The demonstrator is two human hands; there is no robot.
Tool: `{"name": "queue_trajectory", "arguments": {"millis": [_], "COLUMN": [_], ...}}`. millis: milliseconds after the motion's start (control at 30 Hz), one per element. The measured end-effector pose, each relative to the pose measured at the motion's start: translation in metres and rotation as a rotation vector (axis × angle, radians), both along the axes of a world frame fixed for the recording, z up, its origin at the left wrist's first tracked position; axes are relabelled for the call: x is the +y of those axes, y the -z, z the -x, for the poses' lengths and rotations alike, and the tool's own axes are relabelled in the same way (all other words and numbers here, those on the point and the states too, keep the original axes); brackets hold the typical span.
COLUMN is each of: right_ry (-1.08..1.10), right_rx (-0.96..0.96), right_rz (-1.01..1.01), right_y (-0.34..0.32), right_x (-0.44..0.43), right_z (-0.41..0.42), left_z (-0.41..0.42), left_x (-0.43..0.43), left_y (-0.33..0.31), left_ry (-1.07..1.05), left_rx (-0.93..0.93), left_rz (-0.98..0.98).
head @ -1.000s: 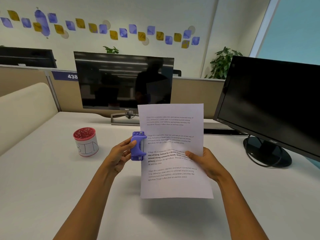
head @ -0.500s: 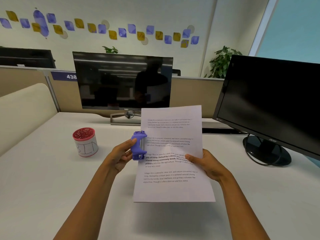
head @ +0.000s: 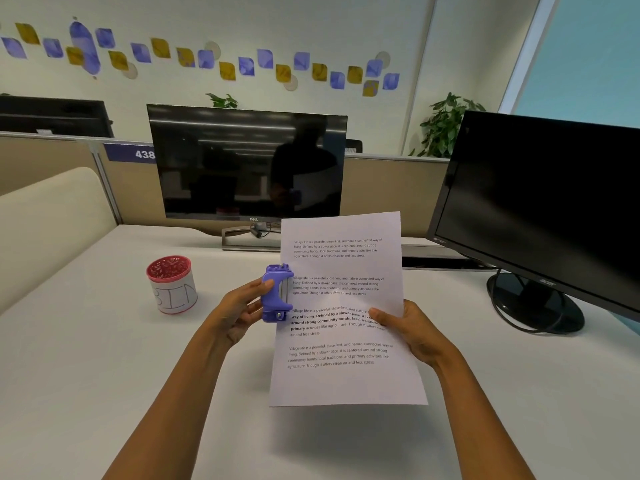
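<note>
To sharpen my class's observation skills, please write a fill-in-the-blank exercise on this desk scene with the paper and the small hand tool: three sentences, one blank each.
1. The right hand grips the printed sheet by its ____ edge.
2. The left hand holds a ____ hole punch at the sheet's other edge.
3. The white cup standing on the table bears the handwritten letters ____.

Missing words: right; purple; BIN.

One head-worn wide-angle view, facing forward and down over the bench (head: 86, 375). Close, arm's-length range; far monitor (head: 242, 161) sits at 12 o'clock.
</note>
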State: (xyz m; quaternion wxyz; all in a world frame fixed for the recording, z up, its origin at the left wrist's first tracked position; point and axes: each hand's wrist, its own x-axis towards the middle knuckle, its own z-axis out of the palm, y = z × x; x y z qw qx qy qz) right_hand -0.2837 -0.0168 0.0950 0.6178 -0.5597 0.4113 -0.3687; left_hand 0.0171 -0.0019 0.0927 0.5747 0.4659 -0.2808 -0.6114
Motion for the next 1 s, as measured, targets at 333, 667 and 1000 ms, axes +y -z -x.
{"name": "queue_trajectory", "arguments": {"millis": [333, 667, 1000], "right_ry": [0.042, 0.050, 0.045], "right_rx": [-0.050, -0.046, -0.014], "right_rz": [-0.006, -0.009, -0.007], "right_y": [0.0024, 0.0026, 0.0001], "right_x": [0.0000, -0.0005, -0.0012], "right_z": [0.0029, 0.0042, 0.0042], "left_z": [0.0037, 0.0026, 0.0017], "left_x": [-0.0010, -0.0007, -0.0014], "left_y": [0.0007, -0.0014, 0.0029], "left_ry": [0.012, 0.033, 0.025], "left_rx": [0.002, 0.024, 0.013], "left_rz": [0.029, 0.025, 0.003]}}
